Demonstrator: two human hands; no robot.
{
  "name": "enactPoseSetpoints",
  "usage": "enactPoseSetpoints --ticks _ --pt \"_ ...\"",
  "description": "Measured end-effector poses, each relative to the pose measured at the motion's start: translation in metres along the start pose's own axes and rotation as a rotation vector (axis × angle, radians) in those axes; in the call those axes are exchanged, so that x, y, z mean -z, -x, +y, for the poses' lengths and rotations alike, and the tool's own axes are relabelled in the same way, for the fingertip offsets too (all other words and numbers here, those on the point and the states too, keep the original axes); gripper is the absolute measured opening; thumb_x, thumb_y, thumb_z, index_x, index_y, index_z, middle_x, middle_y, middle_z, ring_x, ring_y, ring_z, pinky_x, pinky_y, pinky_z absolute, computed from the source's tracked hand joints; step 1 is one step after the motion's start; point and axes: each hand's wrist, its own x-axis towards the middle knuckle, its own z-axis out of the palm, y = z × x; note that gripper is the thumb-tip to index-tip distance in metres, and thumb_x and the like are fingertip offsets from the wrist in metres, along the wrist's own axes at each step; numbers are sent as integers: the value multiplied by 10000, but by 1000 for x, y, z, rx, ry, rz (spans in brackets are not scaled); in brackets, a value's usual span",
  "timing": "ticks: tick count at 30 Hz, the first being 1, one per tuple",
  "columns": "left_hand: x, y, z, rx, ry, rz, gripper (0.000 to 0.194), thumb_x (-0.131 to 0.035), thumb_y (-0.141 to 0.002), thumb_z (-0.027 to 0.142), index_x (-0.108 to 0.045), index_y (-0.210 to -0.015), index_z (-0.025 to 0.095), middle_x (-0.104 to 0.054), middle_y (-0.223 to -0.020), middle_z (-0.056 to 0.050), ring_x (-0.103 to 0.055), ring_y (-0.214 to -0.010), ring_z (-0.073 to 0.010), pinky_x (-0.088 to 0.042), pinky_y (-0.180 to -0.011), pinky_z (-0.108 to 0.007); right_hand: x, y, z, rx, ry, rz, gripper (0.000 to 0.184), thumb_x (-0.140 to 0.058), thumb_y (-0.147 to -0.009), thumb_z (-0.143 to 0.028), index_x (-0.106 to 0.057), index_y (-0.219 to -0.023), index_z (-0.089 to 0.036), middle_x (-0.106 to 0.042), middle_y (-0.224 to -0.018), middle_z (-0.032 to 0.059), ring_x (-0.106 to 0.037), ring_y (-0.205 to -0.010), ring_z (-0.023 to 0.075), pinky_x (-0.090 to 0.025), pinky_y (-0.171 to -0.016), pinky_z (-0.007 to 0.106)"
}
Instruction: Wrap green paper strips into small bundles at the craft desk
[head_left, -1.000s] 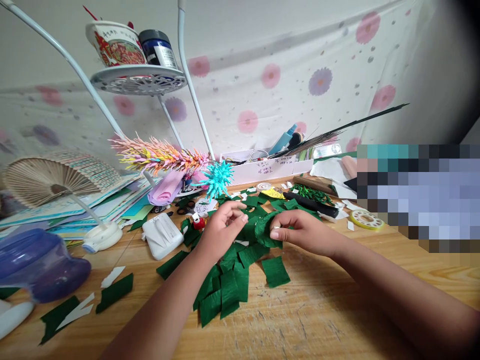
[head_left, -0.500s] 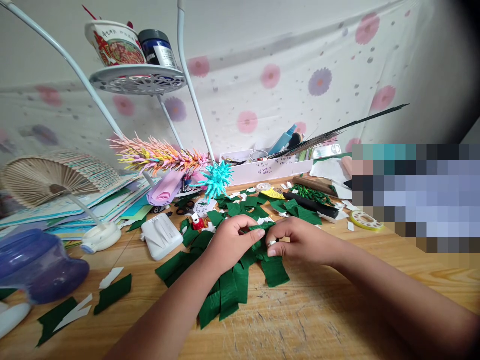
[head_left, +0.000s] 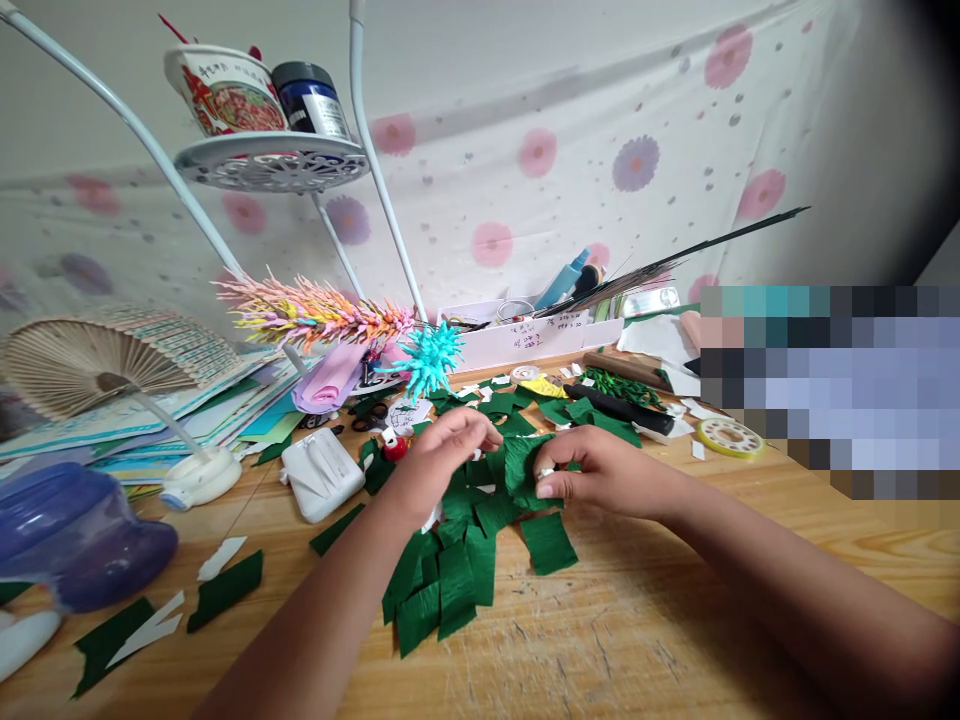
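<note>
Both my hands are over a heap of dark green crepe paper strips [head_left: 457, 560] on the wooden table [head_left: 615, 640]. My right hand [head_left: 600, 470] pinches a crumpled green crepe piece [head_left: 525, 462] together with a small white bit at its fingertips. My left hand [head_left: 435, 460] is curled with fingers bent, its fingertips holding the left edge of the same green paper. The piece is lifted slightly above the pile.
A white stapler-like box [head_left: 324, 472] lies left of the pile. A turquoise spiky paper flower [head_left: 431, 357], a multicoloured paper spike [head_left: 315, 312], a folding fan [head_left: 105, 355], a purple tub [head_left: 75, 535], a white organiser tray [head_left: 540, 335] and a tape roll [head_left: 726, 437] stand around.
Both hands dipped to the pile and came back up a little. The green piece is spread wider between the hands again, and some strips under my left wrist have shifted.
</note>
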Motion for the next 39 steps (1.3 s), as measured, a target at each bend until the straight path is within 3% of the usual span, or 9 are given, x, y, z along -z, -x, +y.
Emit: enactPoseSetpoints --ticks 6,11,13,17,19,34,39 --pt "4 10 13 20 -87 -373 432 -360 -727 556 -498 -889 181 -540 -858 -49 -544 -717 -150 -375 -626 -240 7 2 4 -54 -153 113 254 -520 -736 -346 -507 -602 -130 -422 -564 -28 -387 -551 86 -339 -536 205" --pt "-1 13 20 64 -183 -525 524 -374 -686 593 -531 -955 172 -580 -828 -81 -561 -715 -169 -390 -605 -240 6 1 5 -62 -237 127 241 -533 -729 -333 -522 -611 -123 -441 -570 -25 -389 -551 81 -339 -541 207" --pt "-8 12 15 80 -167 -492 460 -424 -695 544 -548 -931 169 -585 -810 -68 -562 -700 -157 -404 -599 -233 4 0 6 -66 -248 98 227 -544 -723 -317 -536 -619 -115 -456 -572 -21 -394 -552 81 -337 -542 207" --pt "-19 8 2 72 -206 -288 258 -483 -735 385 -577 -769 147 -593 -733 -41 -570 -672 -142 -433 -634 -253 2 0 5 -79 -264 97 212 -557 -714 -306 -543 -623 -116 -466 -568 -23 -410 -557 82 -342 -548 208" --pt "-18 6 -1 57 -228 -240 213 -489 -742 330 -585 -732 140 -600 -700 -39 -579 -682 -147 -444 -644 -258 3 0 4 -79 -283 113 221 -553 -717 -314 -537 -616 -118 -472 -566 -23 -418 -553 82 -345 -547 207" --pt "-2 5 4 63 -213 -193 165 -522 -704 252 -614 -662 122 -637 -661 -58 -582 -626 -149 -451 -612 -258 14 3 10 -113 -372 173 239 -575 -691 -325 -532 -588 -113 -485 -561 -17 -436 -538 83 -349 -532 209" --pt "2 1 -3 -25 -65 -55 185 -471 -714 272 -571 -666 123 -589 -640 -35 -544 -578 -133 -426 -581 -253 14 3 9 -94 -337 171 218 -584 -682 -303 -527 -586 -116 -441 -545 -35 -404 -517 71 -334 -506 196"
